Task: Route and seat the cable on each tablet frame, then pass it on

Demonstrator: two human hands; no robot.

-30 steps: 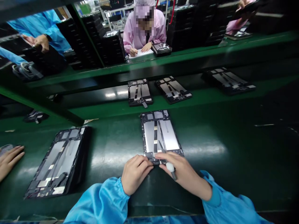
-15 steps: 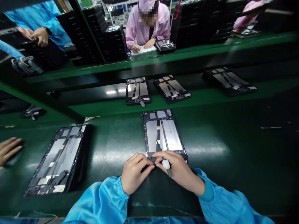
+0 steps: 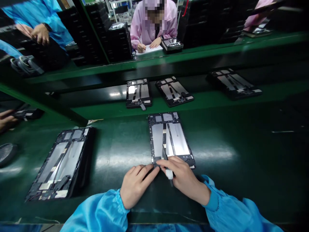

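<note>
An opened tablet (image 3: pixel 178 141) with silver inner plates and dark ribbon strips lies in front of me. My right hand (image 3: pixel 181 174) is over its near edge, closed around dark tweezers (image 3: pixel 169 174) with a white wrap; their pointed end reaches up over the tablet. My left hand (image 3: pixel 137 183) rests at the tablet's near left corner. Its fingers are stretched out, the tips touching the edge close to my right fingertips, and I see nothing held in it.
Another opened tablet (image 3: pixel 58 161) lies on a dark stack at left. Several more, including one tablet (image 3: pixel 138 91), lie on the green strip beyond. A slanted green post (image 3: pixel 60 109) crosses at left. A co-worker's hand (image 3: pixel 7 120) and a round dish (image 3: pixel 7 153) are far left.
My left fingers have opened from a pinch and shifted slightly left. The tweezers in my right hand have tilted more upright. The co-worker's hand at far left moved back, exposing the round dish.
</note>
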